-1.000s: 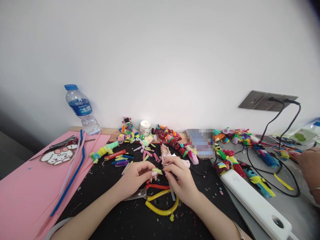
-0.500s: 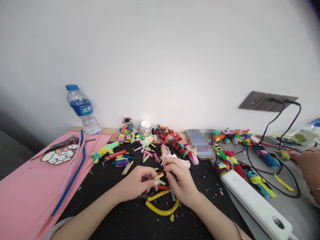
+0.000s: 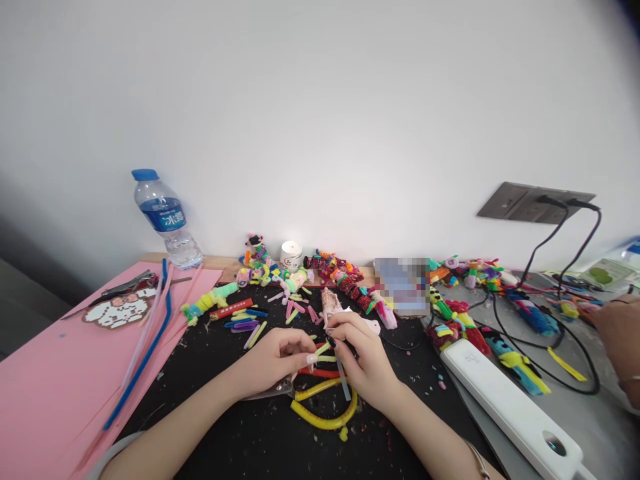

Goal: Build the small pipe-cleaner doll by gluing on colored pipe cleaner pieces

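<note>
Black mat (image 3: 240, 427), white wall (image 3: 320, 120), both hands (image 3: 273, 363) pinching yellow-green stems (image 3: 323, 350).

A clear plastic water bottle with a blue cap (image 3: 164, 219) stands at the wall, behind a pink foam sheet (image 3: 45, 380) carrying long blue and pink pipe cleaners (image 3: 145, 347). A small white round tub (image 3: 291, 255) sits among colourful pipe-cleaner figures (image 3: 340, 270). A white power strip (image 3: 505, 403) lies right, below a grey wall socket (image 3: 535, 202) with black cables (image 3: 565, 333).

bare black mat (image 3: 260, 433) near the body, pipe-cleaner figures (image 3: 335, 270) crowding the wall side
</note>
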The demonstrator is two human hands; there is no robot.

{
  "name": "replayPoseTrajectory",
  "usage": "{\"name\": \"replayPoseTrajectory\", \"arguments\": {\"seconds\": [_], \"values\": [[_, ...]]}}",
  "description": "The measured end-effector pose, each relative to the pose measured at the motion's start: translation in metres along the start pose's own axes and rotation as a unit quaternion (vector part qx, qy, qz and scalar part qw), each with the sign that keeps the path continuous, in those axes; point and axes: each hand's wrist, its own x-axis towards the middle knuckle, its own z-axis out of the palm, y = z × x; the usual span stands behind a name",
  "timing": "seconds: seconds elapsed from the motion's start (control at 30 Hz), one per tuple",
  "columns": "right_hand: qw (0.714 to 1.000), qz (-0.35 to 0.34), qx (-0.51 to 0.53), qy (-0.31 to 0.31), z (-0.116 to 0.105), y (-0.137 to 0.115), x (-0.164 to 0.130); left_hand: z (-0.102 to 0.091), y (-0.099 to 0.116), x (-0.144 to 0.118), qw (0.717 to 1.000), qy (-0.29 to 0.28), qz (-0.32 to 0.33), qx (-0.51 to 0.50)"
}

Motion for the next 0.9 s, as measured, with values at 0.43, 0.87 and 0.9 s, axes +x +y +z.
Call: {"name": "replayPoseTrajectory", "arguments": {"seconds": [0.43,0.87,0.9], "values": [[1.000,0.005,0.001,0.004,0.0006,0.0006,-0.0009,0.0014,-0.0010,-0.0007,1.000,-0.007,-0.005,0.011],[0.999,0.024,-0.027,0.001,0.0027,0.0030,0.0003,-0.0011,0.0031,-0.0016,0.993,0.075,0.047,0.075],[0.999,0.025,-0.030,0.000,0.0027,0.0029,0.0004,-0.0011,0.0033,-0.0018,0.993,0.078,0.050,0.080]]}}
